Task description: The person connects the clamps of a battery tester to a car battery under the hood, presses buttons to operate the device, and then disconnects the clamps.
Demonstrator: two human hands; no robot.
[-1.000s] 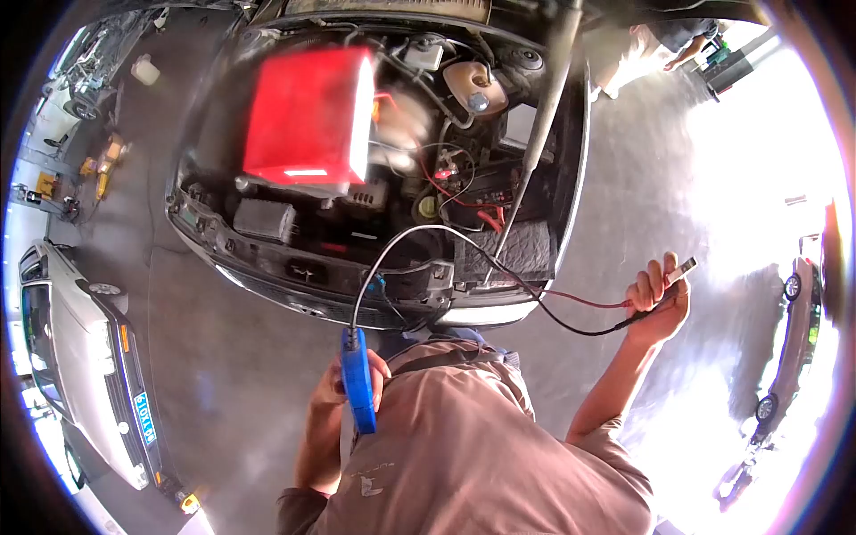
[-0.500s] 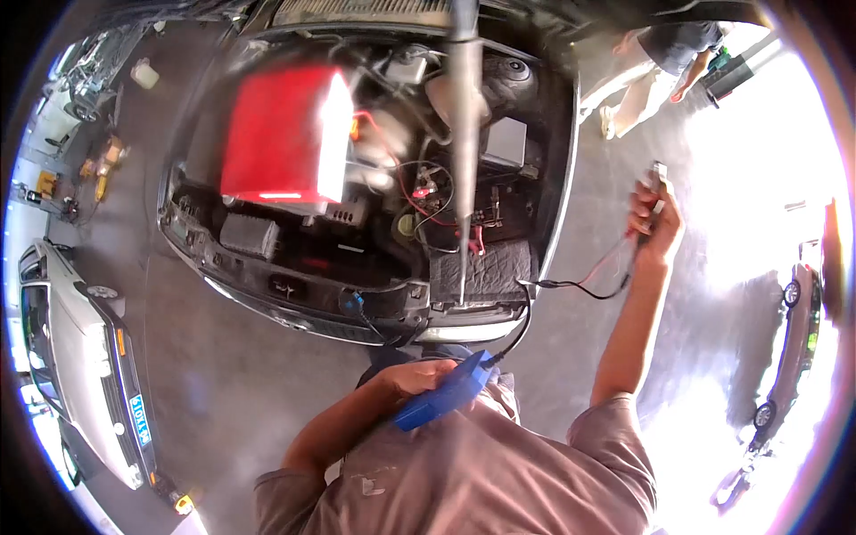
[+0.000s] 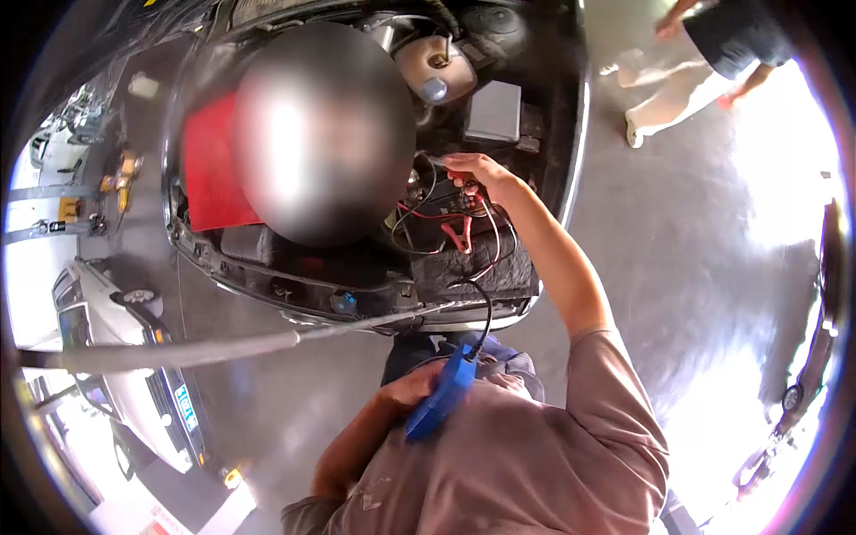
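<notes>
My left hand (image 3: 415, 385) is closed around a blue handheld battery tester (image 3: 443, 392), held against my body. A black cable (image 3: 486, 312) runs from its top end up to the engine bay. My right hand (image 3: 477, 174) reaches over the car battery (image 3: 456, 203), its fingers pinched on a clamp (image 3: 436, 161) that they mostly hide. Just below, a red clamp (image 3: 458, 236) sits at the battery's near edge, beside a dark quilted cover (image 3: 508, 267). Red, black and white leads loop around both clamps.
A prop rod (image 3: 303, 337) slants from the left to the bay's front edge. A red box (image 3: 209, 165) stands in the bay, partly behind a blurred round patch. Another person (image 3: 713, 62) is at upper right. A white car (image 3: 116, 357) is parked at left.
My right hand has swung from the open floor at right into the engine bay with the clamp. The view has shifted, and the rod now lies across the left. The other person has moved.
</notes>
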